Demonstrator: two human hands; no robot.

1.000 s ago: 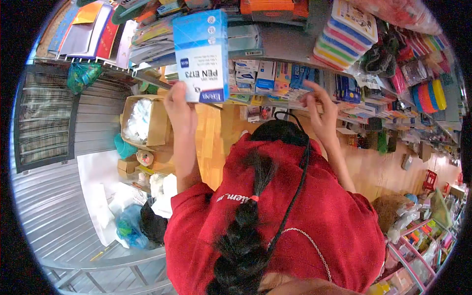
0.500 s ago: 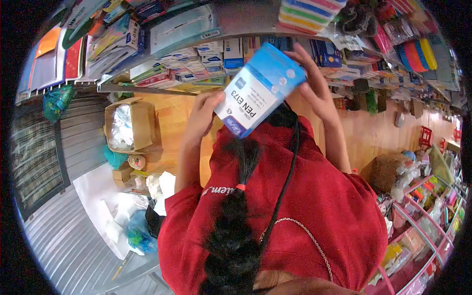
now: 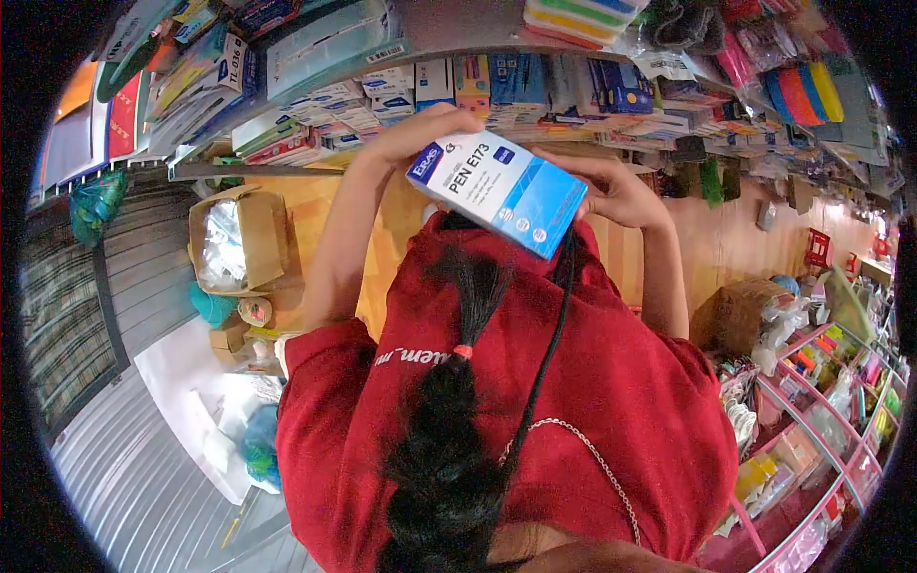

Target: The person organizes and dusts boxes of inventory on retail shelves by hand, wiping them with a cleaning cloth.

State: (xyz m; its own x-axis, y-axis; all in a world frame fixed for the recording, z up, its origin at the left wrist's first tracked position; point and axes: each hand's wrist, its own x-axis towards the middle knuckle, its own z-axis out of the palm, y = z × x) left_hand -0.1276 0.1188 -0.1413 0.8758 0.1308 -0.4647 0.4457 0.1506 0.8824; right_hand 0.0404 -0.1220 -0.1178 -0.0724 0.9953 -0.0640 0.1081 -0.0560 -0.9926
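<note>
A white and blue pen box point(image 3: 497, 191) printed "ERAS PEN E173" is held in front of my chest, tilted down to the right. My left hand point(image 3: 432, 132) bends over its upper left edge, with the fingertips at the white end and partly hidden behind the box. At the blue end, my right hand point(image 3: 616, 191) grips the right side, thumb near the corner and the other fingers behind. The box looks closed from this side. Just beyond my hands, the shelf holds stacked small boxes point(image 3: 390, 95) and a yellow-orange pack point(image 3: 472, 81).
Above runs a shelf edge point(image 3: 458, 46) with coloured folded cloths point(image 3: 583, 19) on it. An opened cardboard box point(image 3: 263, 244) with plastic-wrapped contents stands on the floor at left. Pink-framed display compartments point(image 3: 812, 420) with small goods are at lower right.
The pen box has been turned so its printed label faces up and its blue end points to the lower right. My left hand has moved up to the box's top edge.
</note>
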